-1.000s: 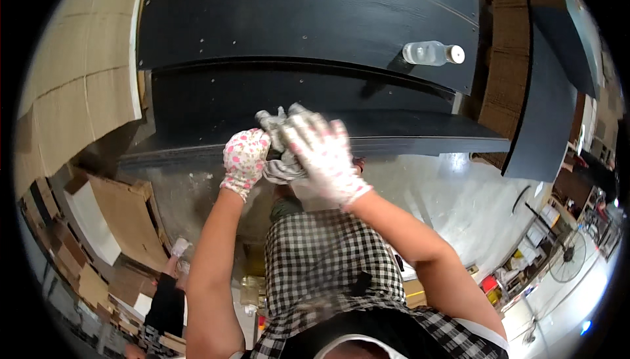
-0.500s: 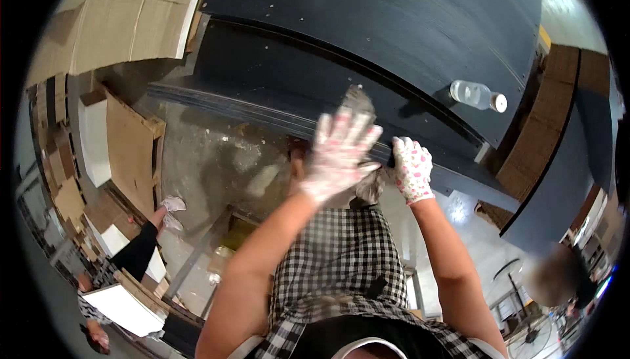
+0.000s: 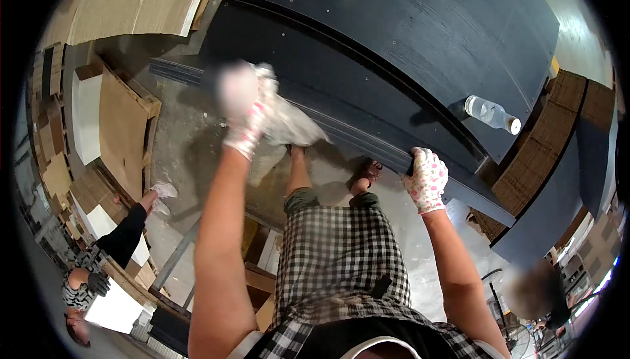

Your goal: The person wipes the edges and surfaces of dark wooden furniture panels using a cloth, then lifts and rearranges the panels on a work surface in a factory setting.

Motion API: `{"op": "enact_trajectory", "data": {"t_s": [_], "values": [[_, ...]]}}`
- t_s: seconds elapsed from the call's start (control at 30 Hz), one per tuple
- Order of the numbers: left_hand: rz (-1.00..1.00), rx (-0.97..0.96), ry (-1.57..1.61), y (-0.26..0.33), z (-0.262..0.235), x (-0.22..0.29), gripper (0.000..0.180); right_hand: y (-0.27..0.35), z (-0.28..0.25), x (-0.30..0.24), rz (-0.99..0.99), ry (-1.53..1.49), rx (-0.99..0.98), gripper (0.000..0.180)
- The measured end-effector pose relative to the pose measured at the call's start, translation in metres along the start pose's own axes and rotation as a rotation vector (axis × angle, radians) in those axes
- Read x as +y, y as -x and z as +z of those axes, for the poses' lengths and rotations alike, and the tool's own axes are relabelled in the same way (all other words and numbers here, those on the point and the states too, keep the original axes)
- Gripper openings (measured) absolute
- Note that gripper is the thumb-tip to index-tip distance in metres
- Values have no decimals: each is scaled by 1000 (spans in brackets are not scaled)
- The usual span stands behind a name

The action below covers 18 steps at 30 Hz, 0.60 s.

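My left hand (image 3: 246,119), in a white glove with pink spots, is over the left part of the near edge of a stack of dark boards (image 3: 367,137). A thin greyish rag (image 3: 298,125) is under and in this hand, trailing to the right along the edge and hanging below it. Part of the hand is blurred. My right hand (image 3: 428,180), gloved alike, grips the same board edge farther right, its fingers curled over the side.
Across the back lies a larger dark panel (image 3: 420,31) bearing a clear plastic bottle (image 3: 491,114) with a white cap. Cardboard stacks (image 3: 118,4) stand at the far left, with more brown board (image 3: 535,149) at the right. A co-worker (image 3: 85,287) is at the lower left.
My left hand has swept left along the board edge, taking the rag with it. The right hand stays on the edge. The view has shifted slightly, and my feet now show below.
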<state>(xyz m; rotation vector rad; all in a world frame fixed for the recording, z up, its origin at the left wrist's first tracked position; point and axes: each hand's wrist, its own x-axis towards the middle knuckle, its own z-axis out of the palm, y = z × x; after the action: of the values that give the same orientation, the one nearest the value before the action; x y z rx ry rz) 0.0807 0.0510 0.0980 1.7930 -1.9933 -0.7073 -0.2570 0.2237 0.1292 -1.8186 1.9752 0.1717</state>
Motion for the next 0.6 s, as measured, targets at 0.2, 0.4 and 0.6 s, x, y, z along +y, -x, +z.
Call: {"op": "enact_trajectory", "data": {"t_s": [0.2, 0.4, 0.6], "values": [[-445, 426, 157, -63, -93, -65, 43, -1, 1, -8, -71, -3, 52, 62], [-566, 408, 1207, -45, -157, 74, 49, 3, 11, 13, -68, 17, 111, 59], [-270, 661, 609, -9, -84, 68, 30, 8, 16, 0, -69, 20, 74, 60]]}}
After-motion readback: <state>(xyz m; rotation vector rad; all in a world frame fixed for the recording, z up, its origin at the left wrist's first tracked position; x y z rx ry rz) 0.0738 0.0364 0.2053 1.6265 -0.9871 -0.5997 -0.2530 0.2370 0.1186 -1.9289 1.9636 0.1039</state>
